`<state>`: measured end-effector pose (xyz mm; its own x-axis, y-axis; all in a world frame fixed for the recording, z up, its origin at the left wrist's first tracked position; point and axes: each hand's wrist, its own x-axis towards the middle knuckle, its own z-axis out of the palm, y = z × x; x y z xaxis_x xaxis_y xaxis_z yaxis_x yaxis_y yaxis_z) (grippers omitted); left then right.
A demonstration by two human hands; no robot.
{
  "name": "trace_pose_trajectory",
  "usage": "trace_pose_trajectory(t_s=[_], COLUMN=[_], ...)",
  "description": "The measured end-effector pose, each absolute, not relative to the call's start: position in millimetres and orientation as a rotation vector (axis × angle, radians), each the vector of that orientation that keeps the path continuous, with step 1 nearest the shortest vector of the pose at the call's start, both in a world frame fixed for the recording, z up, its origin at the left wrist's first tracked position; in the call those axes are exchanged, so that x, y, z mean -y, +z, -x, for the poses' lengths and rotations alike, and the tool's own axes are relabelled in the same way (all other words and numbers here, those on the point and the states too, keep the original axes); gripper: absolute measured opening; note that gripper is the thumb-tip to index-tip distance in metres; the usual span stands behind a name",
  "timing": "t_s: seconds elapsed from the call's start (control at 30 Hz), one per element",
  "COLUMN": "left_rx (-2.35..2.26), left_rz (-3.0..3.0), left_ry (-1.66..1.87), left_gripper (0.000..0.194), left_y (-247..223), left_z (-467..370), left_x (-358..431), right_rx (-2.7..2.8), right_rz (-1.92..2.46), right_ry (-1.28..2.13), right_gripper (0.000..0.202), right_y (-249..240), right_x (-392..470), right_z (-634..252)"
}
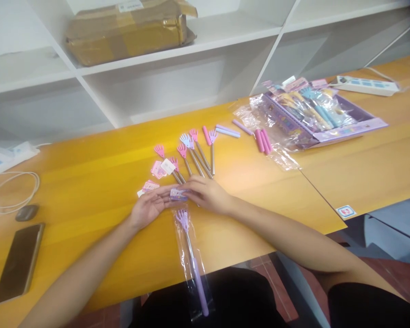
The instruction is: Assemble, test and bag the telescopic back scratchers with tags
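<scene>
A purple hand-shaped scratcher (pixel 198 284) lies in a clear plastic sleeve, its handle end reaching past the table's front edge. Above its head, a small purple card (pixel 178 194) rests against the fingers of my left hand (pixel 150 206), which is palm up with the fingers stretched out. My right hand (pixel 207 193) has its fingertips bent onto the card's right side, pinching it. Beyond my hands several pink, blue and purple scratchers with metal rods (pixel 198 157) fan out on the table. Pink cards (pixel 158 170) and a white card (pixel 168 166) lie by them.
Loose pink handles (pixel 263 141) and purple handles (pixel 228 131) lie further right, beside a purple box (pixel 348 132) of bagged scratchers. A phone (pixel 18 264), a mouse (pixel 27 212) and a white cable are at left. Behind stand white shelves (pixel 177 52) with a cardboard box (pixel 126 34).
</scene>
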<state>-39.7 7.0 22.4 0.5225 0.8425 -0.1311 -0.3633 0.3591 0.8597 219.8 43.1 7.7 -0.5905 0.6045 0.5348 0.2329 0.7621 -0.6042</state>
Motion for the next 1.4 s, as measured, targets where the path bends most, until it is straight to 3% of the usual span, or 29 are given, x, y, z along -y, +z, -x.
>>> trace_pose_trajectory(t_s=[0.5, 1.4], left_rx=[-0.633, -0.620], left_rz=[-0.879, -0.915], left_ry=[0.876, 0.901], left_gripper=[0.057, 0.056], left_y=[19.3, 25.7], left_z=[40.9, 38.4], left_x=[-5.5, -5.0], right_rx=[2.304, 2.268], right_rz=[0.599, 0.623], right_ry=[0.497, 0.542], right_gripper=[0.032, 0.025], right_y=[12.2, 16.0], right_x=[-34.5, -33.9], right_z=[-219.1, -222.5])
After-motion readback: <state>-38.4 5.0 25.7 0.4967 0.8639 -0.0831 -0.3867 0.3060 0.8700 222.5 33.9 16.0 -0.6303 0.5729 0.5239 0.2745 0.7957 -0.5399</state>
